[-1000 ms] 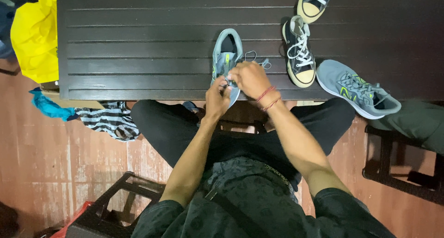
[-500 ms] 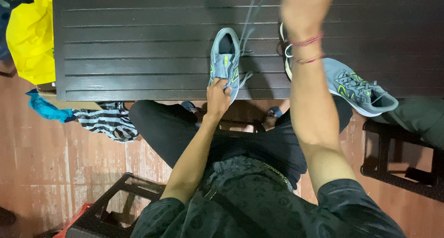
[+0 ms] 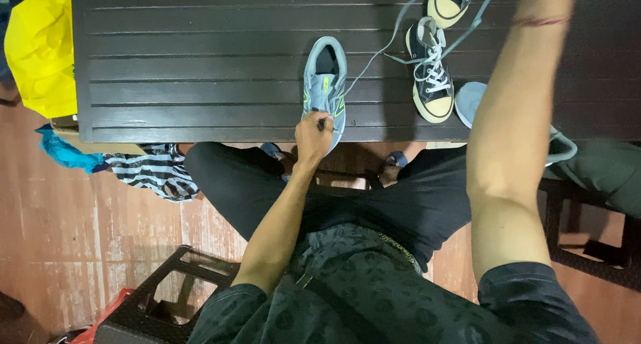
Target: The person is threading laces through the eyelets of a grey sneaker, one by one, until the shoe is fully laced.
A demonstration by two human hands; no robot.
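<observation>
Fingers of my left hand point(image 3: 314, 131) pinched the toe of the grey shoe point(image 3: 325, 90) at the table's point(image 3: 200, 63) near edge. Its lace point(image 3: 374, 60) ran loose, so lacing looked unfinished. My right hand was raised out of view. Farther on lay black sneakers point(image 3: 431, 73); tiled floor point(image 3: 80, 237) below.

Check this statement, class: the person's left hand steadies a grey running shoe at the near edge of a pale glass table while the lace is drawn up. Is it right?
Not quite. The head view shows the table is dark slatted wood, not pale glass. The left hand does steady the grey running shoe at its near edge, with the lace drawn up.
</observation>
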